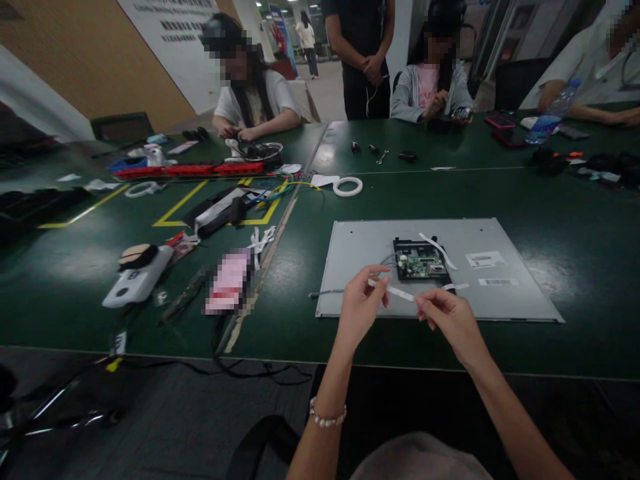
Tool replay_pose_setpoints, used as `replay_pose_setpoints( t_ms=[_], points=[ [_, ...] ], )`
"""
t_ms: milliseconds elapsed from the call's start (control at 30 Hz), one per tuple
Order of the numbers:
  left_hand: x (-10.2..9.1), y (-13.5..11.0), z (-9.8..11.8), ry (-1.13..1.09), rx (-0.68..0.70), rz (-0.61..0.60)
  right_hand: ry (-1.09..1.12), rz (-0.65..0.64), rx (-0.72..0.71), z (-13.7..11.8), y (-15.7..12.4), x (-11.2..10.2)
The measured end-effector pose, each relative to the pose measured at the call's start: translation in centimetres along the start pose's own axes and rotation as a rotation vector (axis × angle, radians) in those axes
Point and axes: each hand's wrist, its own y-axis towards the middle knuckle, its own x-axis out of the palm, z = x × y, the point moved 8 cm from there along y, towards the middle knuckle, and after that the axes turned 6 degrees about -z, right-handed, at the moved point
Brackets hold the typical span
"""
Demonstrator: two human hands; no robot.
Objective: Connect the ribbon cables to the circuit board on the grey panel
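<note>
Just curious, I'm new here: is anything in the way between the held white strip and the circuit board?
Nothing visible is. The left hand and right hand hold the white strip on the near side of the circuit board; a second strip lies off toward its far right corner.

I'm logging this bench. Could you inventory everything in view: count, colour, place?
Table: 1, green, throughout
Panel: 1, grey, centre right
Circuit board: 1, green, on panel
Frame: 1, black, around board
Held strip: 1, white, before board
Other strips: several, white, at frame, left of panel
Tape roll: 1+, white, beyond panel
Wrench: 1, silver, farther back
Bottle: 1, clear, blue label, far right
Blocks: several, red, left rear
Device: 1, white, left front
Blurred item: 1, pink, left of panel
Cables: several, mixed, left centre
Dark clutter: uncountable, black, right rear
Other people: 5, mixed clothing, beyond table
Bracelet: 1, pale, lower centre
Left hand: 1, bare, strip's left end
Right hand: 1, bare, strip's right end
</note>
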Motion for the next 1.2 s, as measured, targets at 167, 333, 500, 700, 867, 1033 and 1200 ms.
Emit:
replay_pose_setpoints(
  t_ms=[167,333,500,700,867,1033,1200],
  points=[
    [0.0,0.1,-2.1,-0.299,-0.097,0.093,0.028,0.095,-0.088,-0.8,0.1,0.4],
    [0.4,-0.8,-3.2,-0.337,-0.139,0.068,-0.04,0.101,-0.135,-1.2,0.0,1.4],
    [0.1,-1.7,-2.7,-0.262,-0.077,0.105,-0.122,0.068,-0.151,-1.4,0.0,2.9],
    [-2.0,-0.8,-1.6,0.001,0.0,0.114,-0.252,-0.026,-0.198,-1.1,-0.4,4.2],
    [-9.4,1.3,0.2,0.369,0.086,0.346,-0.425,-0.1,-0.283,-0.5,-1.6,5.1],
    [-18.5,4.2,0.1,0.836,0.044,0.537,-0.501,-0.142,-0.369,-0.3,-2.1,5.6],
    [-26.9,7.3,-1.7,1.133,-0.224,0.621,-0.6,-0.208,-0.399,-0.5,-2.1,6.6]
  ],
)
